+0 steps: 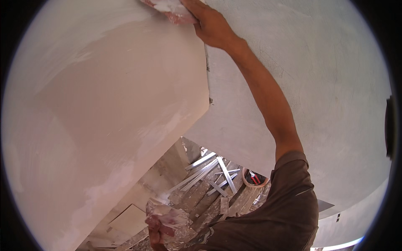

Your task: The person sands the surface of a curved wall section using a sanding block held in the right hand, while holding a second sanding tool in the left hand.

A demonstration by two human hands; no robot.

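At the top of the head view my right hand (213, 26), its arm raised, grips a reddish plastering float (180, 15) smeared with white plaster, held against the pale wall surface (132, 78) near a corner. The float's far end is cut off by the picture's edge. Low in the view my left hand (154, 224) is closed around the handle of a plaster-covered hawk or trowel (172, 215); its exact kind cannot be told. White smears mark the pinkish wall surface on the left.
Below, several metal profile strips (226, 174) lie across worn wooden planks (196, 196). A round bucket (246, 182) there holds red-handled snips (255, 178). A grey wall (333, 94) rises at the right. A flat board (128, 221) lies at lower left.
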